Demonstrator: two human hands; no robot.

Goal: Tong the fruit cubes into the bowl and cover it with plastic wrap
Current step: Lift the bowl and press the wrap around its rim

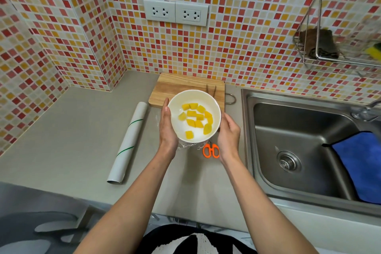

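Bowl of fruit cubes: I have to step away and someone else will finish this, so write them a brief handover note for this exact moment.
Left hand: cupping the left side of the white bowl.
Right hand: cupping its right side.
Fruit cubes: all in the bowl; none visible on the cutting board, where the tongs lie behind the bowl.
Plastic wrap appears stretched over the bowl, bunched below the near rim.
Wrap roll lies left of the bowl, orange scissors in front.
Done: tonging, wrap cut and laid on.
Left: press the wrap edges snug, set the bowl down.
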